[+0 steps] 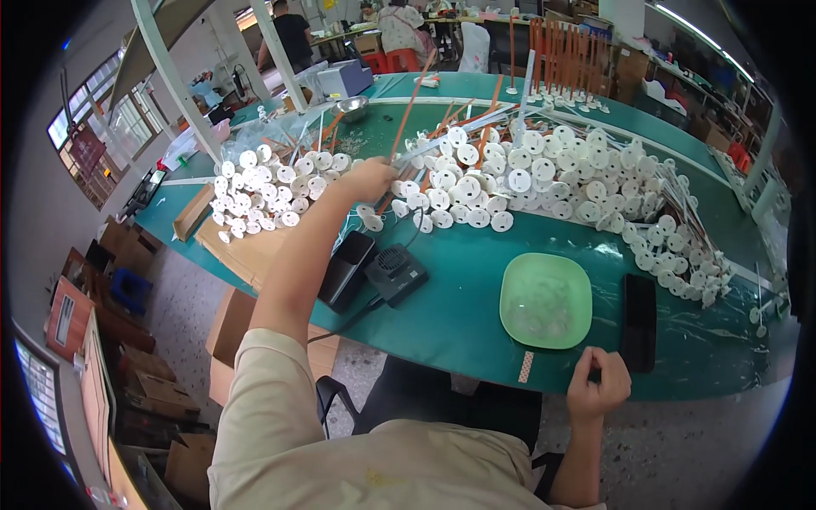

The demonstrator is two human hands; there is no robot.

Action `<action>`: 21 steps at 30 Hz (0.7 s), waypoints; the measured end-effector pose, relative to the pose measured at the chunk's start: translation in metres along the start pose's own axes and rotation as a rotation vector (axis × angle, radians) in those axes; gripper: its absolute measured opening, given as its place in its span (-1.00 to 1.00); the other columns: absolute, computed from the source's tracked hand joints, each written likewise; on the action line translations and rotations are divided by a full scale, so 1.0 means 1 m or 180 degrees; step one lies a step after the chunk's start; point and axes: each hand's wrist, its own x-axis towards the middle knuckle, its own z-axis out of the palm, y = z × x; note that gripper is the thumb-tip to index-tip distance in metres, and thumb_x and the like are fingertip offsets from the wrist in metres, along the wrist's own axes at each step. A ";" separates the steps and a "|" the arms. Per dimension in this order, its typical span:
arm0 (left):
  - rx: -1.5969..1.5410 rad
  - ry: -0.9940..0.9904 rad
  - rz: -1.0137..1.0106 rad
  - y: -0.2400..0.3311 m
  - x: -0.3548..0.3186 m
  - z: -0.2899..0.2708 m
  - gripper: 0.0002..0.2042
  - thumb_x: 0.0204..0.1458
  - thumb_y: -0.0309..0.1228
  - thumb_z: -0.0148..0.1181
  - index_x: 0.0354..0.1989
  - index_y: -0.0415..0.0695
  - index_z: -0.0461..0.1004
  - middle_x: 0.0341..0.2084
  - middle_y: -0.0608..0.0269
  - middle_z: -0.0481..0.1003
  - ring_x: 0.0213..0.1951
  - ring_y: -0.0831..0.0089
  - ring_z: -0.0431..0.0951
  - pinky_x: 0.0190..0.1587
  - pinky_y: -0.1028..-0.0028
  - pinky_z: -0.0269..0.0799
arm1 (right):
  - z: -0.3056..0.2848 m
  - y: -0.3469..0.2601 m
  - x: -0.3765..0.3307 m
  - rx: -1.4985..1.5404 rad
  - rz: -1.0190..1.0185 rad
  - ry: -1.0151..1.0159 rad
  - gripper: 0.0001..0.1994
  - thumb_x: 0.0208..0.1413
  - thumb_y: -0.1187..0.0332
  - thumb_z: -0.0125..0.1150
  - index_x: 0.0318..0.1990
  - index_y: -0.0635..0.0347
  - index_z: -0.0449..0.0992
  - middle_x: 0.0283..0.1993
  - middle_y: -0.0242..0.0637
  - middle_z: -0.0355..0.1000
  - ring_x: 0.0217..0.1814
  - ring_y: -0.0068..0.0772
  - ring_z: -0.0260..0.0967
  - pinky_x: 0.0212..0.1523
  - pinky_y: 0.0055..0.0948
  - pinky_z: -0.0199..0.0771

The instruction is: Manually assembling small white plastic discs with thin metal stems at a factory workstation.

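Observation:
My left hand (367,178) reaches far out over the green table (459,297) into a heap of white round discs on thin rods (476,183). Its fingers are closed around an orange rod (406,115) that slants up and to the right. My right hand (599,387) rests at the table's near edge, fingers curled; what it grips, if anything, is too small to tell. It sits just left of a black phone (638,321) and below a pale green square bowl (545,300).
A black boxy device with a fan grille (395,274) and a black flat case (347,269) lie near the front edge, with a cable hanging off. Upright orange rods (565,59) stand at the back. Cardboard boxes (229,327) sit on the floor at left. Other people work far behind.

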 end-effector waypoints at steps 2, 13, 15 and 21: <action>-0.0033 0.0139 -0.0002 0.009 0.000 -0.016 -0.77 0.11 -0.38 0.14 -0.08 -0.05 0.60 -0.17 -0.05 0.55 -0.10 -0.01 0.55 0.00 0.19 0.48 | -0.004 0.000 -0.004 0.0078 0.0036 0.0087 -0.92 -0.01 0.67 0.24 -0.39 0.32 0.50 -0.54 -0.20 0.37 -0.59 -0.28 0.34 -0.56 -0.43 0.28; -0.5679 0.2330 0.0339 0.226 -0.070 -0.122 -0.73 0.29 -0.43 0.07 0.09 -0.30 0.40 -0.03 -0.04 0.55 -0.19 0.25 0.64 -0.12 0.43 0.54 | 0.000 -0.053 0.011 0.1227 0.0408 0.0383 -0.92 0.11 0.69 0.20 -0.23 0.43 0.53 -0.23 -0.20 0.51 -0.31 -0.51 0.43 -0.32 -0.60 0.46; -0.5912 0.2209 0.0412 0.278 -0.102 -0.104 -0.71 0.28 -0.45 0.07 0.12 -0.30 0.38 -0.02 -0.10 0.54 -0.17 0.24 0.64 -0.13 0.43 0.54 | -0.006 -0.075 0.013 0.1345 0.0338 0.0182 -0.89 0.10 0.70 0.20 -0.22 0.44 0.54 -0.19 -0.15 0.51 -0.29 -0.50 0.44 -0.32 -0.60 0.46; -0.6279 0.1379 0.1320 0.343 -0.169 -0.043 -0.70 0.19 -0.55 0.00 0.08 -0.37 0.43 0.02 -0.33 0.48 -0.15 0.19 0.63 -0.16 0.41 0.54 | -0.015 -0.095 -0.006 0.2153 0.0172 -0.0041 -0.65 -0.19 0.65 0.42 -0.14 0.35 0.60 -0.22 -0.15 0.54 -0.43 -0.44 0.44 -0.59 -0.61 0.38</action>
